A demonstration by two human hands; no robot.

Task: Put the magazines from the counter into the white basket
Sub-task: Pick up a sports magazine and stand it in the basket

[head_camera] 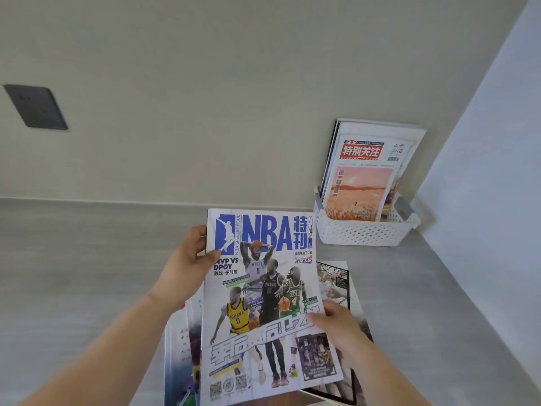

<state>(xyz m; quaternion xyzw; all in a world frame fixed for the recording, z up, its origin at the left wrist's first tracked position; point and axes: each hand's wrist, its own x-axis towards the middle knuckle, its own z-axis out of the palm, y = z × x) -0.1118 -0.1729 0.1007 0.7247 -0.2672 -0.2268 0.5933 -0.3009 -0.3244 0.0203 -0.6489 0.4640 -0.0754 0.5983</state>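
basket [363, 232] far right on counter [87, 259], magazines [366, 171] upright inside, held magazine [263, 303] nearer left

The held magazine [263, 303] reads "NBA", "MVP VS DPOY"; the basket's magazine [360, 183] reads "特别关注".

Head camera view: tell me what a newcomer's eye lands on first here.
The glossy blue-and-white NBA magazine fills the centre, held above the grey counter by the left hand on its upper left edge and the right hand on its right edge. Back right stands the white perforated plastic basket, magazines already upright inside.
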